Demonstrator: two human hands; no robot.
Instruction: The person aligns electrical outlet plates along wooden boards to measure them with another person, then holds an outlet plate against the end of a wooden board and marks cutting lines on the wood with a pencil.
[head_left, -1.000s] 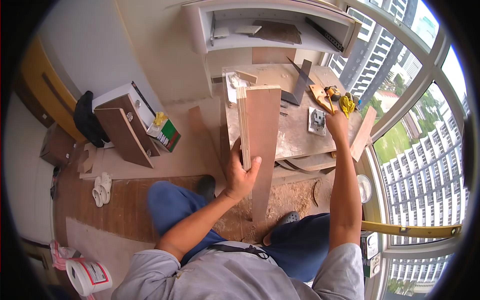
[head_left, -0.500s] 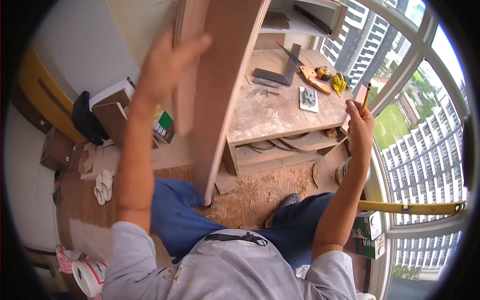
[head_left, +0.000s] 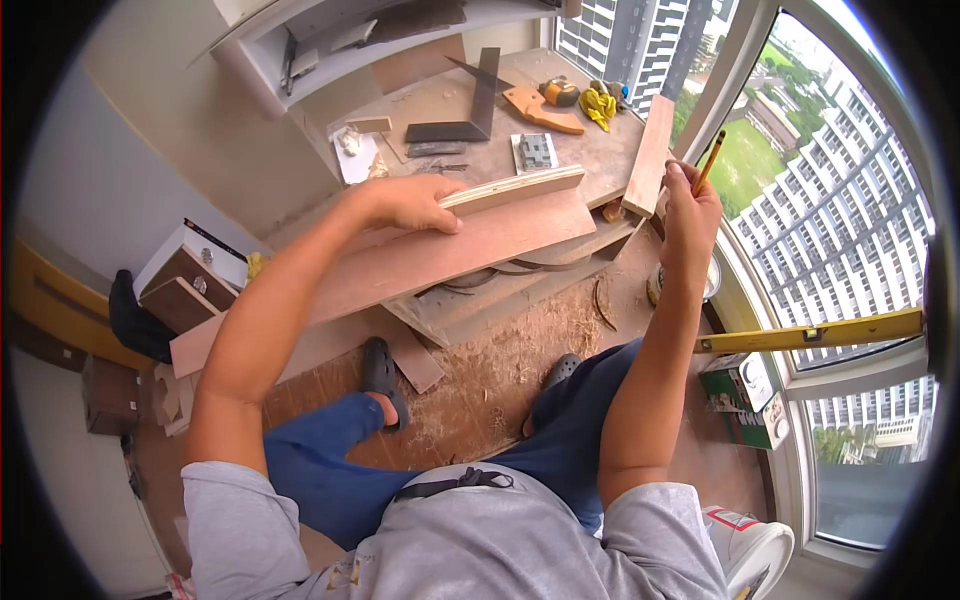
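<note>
My left hand [head_left: 415, 205] is closed over the upright edge of a long wooden board [head_left: 500, 228], thumb on the near side. The board has a raised plywood strip along its far side and lies slantwise across the front of a dusty worktable [head_left: 612, 148]. My right hand [head_left: 690, 215] is raised at the right, near the window, pinching a yellow pencil [head_left: 710, 163] with its tip end hidden in the fingers. Just left of that hand, a pale wood block [head_left: 652, 155] rests at the table's right edge.
On the table are a handsaw [head_left: 542, 110], a dark try square [head_left: 455, 132], an orange tape measure [head_left: 559, 92] and a grey fitting [head_left: 535, 153]. A yellow spirit level [head_left: 850, 331] juts in at right. Shavings [head_left: 490, 390] litter the floor; a white bucket [head_left: 750, 550] stands lower right.
The board has swung from nearly upright to lying slantwise across the table front. My left hand, then blurred and spread beside it, now grips its edge. The right hand still holds the pencil.
</note>
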